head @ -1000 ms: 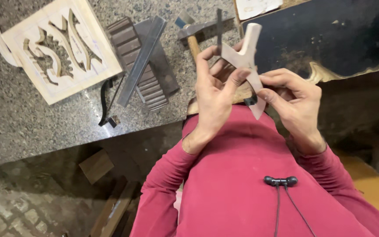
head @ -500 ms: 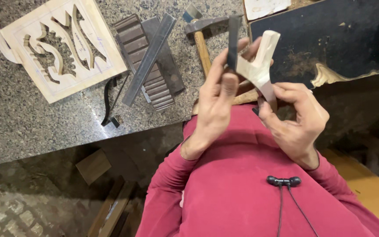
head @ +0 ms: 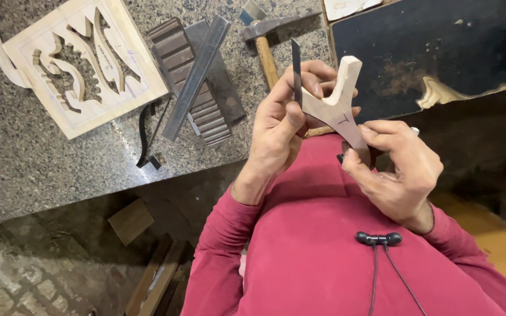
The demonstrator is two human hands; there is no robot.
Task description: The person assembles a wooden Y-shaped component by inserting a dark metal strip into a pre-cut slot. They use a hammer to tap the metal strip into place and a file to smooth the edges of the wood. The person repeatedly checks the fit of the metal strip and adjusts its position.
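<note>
The speckled grey granite desk point(head: 42, 158) fills the upper left of the frame, and its front edge runs on a slant from lower left up toward the centre. The hands work off that edge, above the person's red-sleeved lap, with open room below and to the left of them over the stone floor.

At centre frame the left hand point(head: 279, 126) has its fingers curled and pinches a thin, flat, dark metal file point(head: 296, 70), held upright against the wood. The right hand point(head: 396, 169), at centre right, grips the lower stem of a forked, pale, smooth-cut wooden piece point(head: 335, 108) between thumb and fingers, with the fork pointing toward the top of the frame. File and wood touch at the fork's left arm.

On the desk, well apart from the hands, lie a square pale wooden fretwork panel point(head: 80, 64) with curved cut-outs at upper left, a ribbed dark moulding block point(head: 191, 79) with a long flat grey metal bar point(head: 197, 73) across it, and a wooden-handled hammer point(head: 265, 41) at top centre. A dark worn board point(head: 440, 47) covers the upper right.
</note>
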